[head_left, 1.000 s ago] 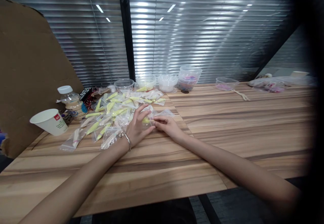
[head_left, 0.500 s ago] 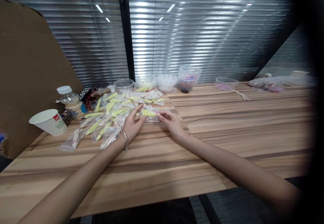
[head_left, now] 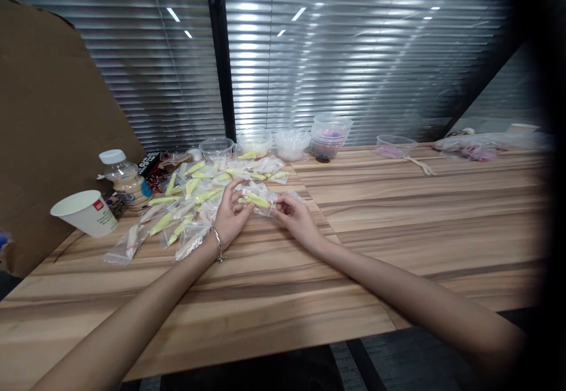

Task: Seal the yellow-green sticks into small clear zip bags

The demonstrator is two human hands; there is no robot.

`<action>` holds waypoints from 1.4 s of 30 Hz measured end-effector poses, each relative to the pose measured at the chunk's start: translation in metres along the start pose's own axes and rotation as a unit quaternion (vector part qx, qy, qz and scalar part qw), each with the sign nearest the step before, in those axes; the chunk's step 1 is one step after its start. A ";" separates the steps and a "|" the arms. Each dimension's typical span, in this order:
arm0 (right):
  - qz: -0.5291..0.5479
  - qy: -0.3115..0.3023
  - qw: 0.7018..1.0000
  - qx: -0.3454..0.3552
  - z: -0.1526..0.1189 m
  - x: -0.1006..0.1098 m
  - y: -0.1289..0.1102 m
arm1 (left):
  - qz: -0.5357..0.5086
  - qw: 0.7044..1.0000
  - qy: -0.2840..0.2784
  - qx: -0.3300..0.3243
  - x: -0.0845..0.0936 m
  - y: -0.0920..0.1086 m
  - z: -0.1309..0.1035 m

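Between my two hands is a small clear zip bag (head_left: 257, 200) with a yellow-green strip-shaped piece inside. My left hand (head_left: 232, 215) grips the bag's left end, thumb below and fingers above; a bangle circles that wrist. My right hand (head_left: 297, 219) pinches the right end between thumb and fingertips. Just left of and behind my left hand spreads a pile of similar bags (head_left: 191, 188), some with yellow-green pieces and some with whitish ones. What exactly the pieces are is too small to tell.
At the left stand a paper cup (head_left: 86, 213) and a plastic bottle (head_left: 122, 180) beside a cardboard sheet (head_left: 53, 120). Clear tubs (head_left: 292, 144) and a stack of tubs (head_left: 331, 136) line the back. Farther right are a shallow tub (head_left: 395, 146), pale sticks (head_left: 421, 166) and plastic bags (head_left: 481, 145).
The held bag has tilted, its right end lower, and looks more crumpled. My right fingers have curled in and shifted slightly left along it.
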State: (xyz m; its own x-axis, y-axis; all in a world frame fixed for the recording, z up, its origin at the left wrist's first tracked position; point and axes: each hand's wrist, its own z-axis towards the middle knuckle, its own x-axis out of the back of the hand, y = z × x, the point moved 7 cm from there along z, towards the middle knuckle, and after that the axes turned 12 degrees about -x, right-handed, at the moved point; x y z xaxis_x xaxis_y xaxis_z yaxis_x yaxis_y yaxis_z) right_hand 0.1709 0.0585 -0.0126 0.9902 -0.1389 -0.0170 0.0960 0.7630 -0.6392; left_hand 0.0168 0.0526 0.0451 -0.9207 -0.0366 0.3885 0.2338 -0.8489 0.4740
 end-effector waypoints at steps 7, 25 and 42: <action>0.057 -0.014 0.997 -0.055 0.002 -0.002 0.015 | 0.046 0.999 -0.012 0.014 0.000 0.002 0.000; 0.169 -0.011 0.977 -0.127 0.009 0.000 0.034 | 0.005 0.998 -0.046 0.036 -0.004 -0.012 -0.002; 0.157 -0.020 0.983 -0.089 0.008 0.000 0.025 | 0.013 0.997 -0.055 0.048 -0.004 -0.016 -0.003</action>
State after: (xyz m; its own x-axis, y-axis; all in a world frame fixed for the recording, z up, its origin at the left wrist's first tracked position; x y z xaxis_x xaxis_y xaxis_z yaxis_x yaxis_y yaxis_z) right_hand 0.1737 0.0832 -0.0223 0.9715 0.1145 -0.2075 -0.2318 0.6414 -0.7313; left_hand 0.0160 0.0651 0.0337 -0.8753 0.0038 0.4835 0.2916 -0.7935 0.5341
